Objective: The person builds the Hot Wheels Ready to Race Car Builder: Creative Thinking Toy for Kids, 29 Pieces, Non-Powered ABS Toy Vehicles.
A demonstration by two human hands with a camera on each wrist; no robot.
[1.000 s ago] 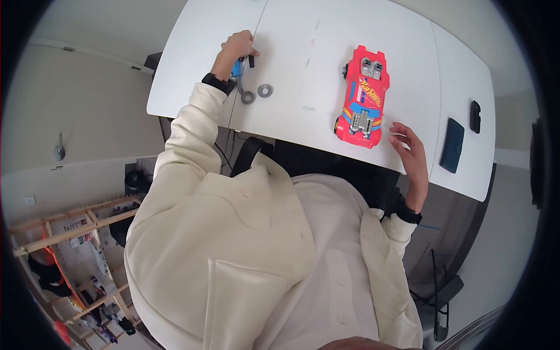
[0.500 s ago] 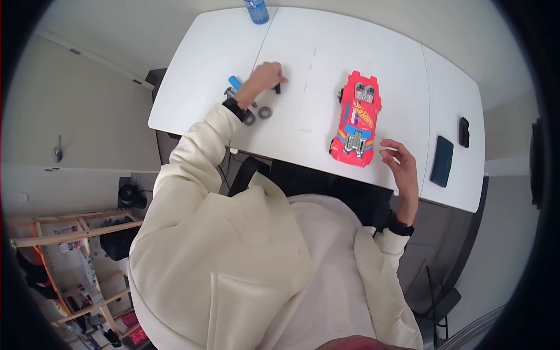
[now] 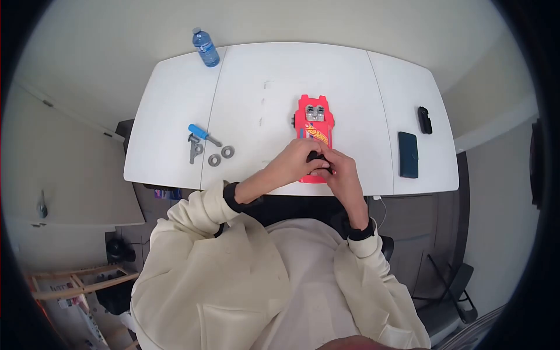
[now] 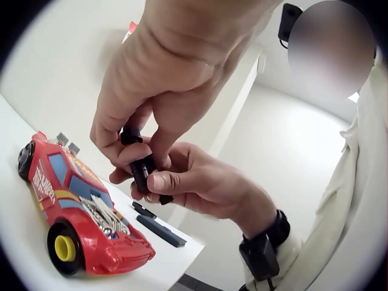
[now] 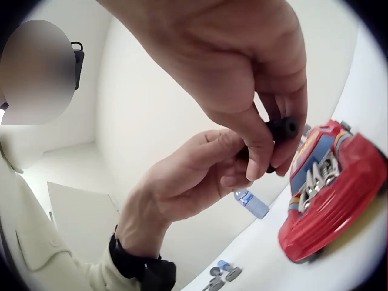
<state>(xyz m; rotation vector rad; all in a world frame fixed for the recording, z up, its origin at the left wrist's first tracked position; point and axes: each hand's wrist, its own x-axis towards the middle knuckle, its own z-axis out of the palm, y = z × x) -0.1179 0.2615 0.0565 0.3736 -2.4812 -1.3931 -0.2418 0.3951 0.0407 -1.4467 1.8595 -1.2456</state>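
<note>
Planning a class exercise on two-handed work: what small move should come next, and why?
Probably a gentle twist of the black part, because the left hand and right hand both pinch it in the air, apart from the red toy car, so one could steady while the other turns.

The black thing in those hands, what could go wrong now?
The black thing could slip, because the left hand and right hand hold it with their fingers, up off the table. Also, the red car sits near the table's front edge, so a bump might knock it off.
</note>
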